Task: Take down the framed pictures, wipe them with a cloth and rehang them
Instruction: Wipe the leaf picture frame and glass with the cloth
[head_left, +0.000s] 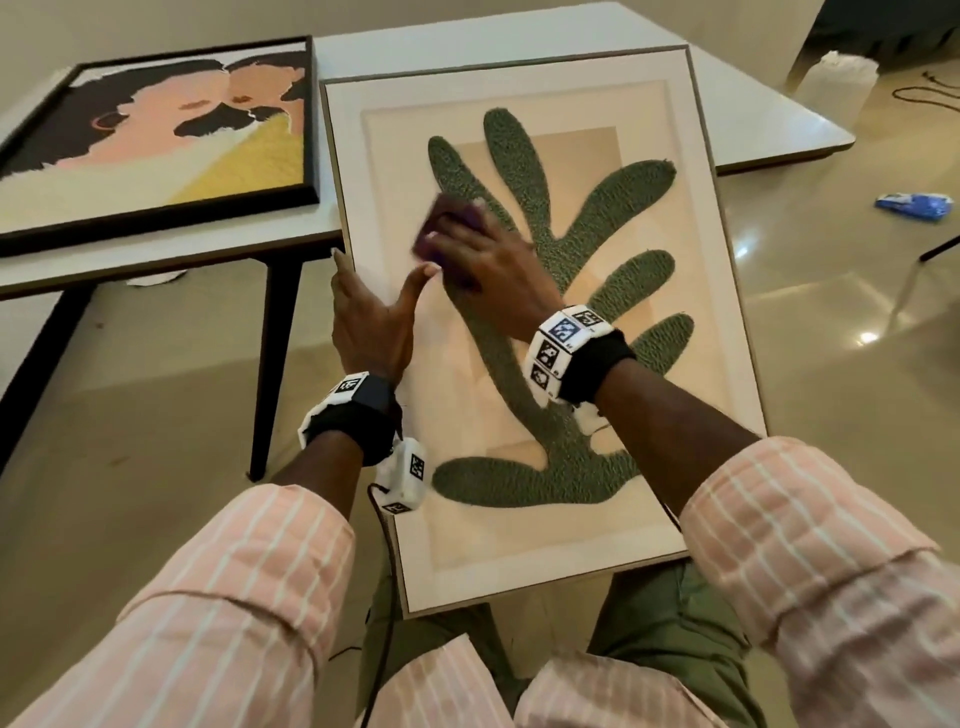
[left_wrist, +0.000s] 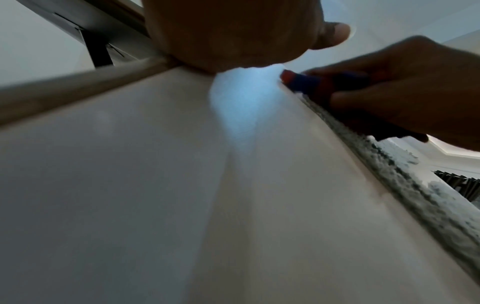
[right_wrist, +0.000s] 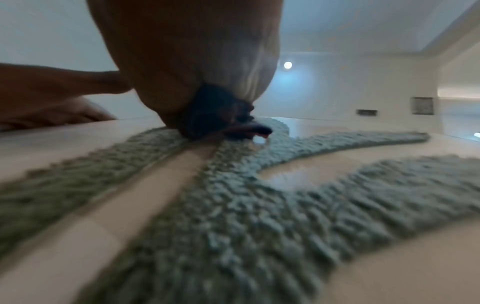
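Observation:
A large light-framed picture (head_left: 680, 260) with a green plant shape (right_wrist: 259, 205) leans from my lap onto the table edge. My right hand (head_left: 483, 254) presses a purple cloth (head_left: 447, 218) on the glass at the upper left of the plant shape, with the fingers curled over it. The left wrist view shows the cloth (left_wrist: 303, 82) under that hand (left_wrist: 402, 92). My left hand (head_left: 371, 322) grips the frame's left edge, thumb spread on the glass, most fingers hidden behind the edge. A second, black-framed picture (head_left: 156, 140) lies flat on the table at the left.
The white table (head_left: 753, 104) carries both pictures; its dark leg (head_left: 275, 364) stands left of my knees. On the shiny floor to the right are a white bag (head_left: 836, 83), a blue packet (head_left: 914, 205) and a dark cable (head_left: 924, 93).

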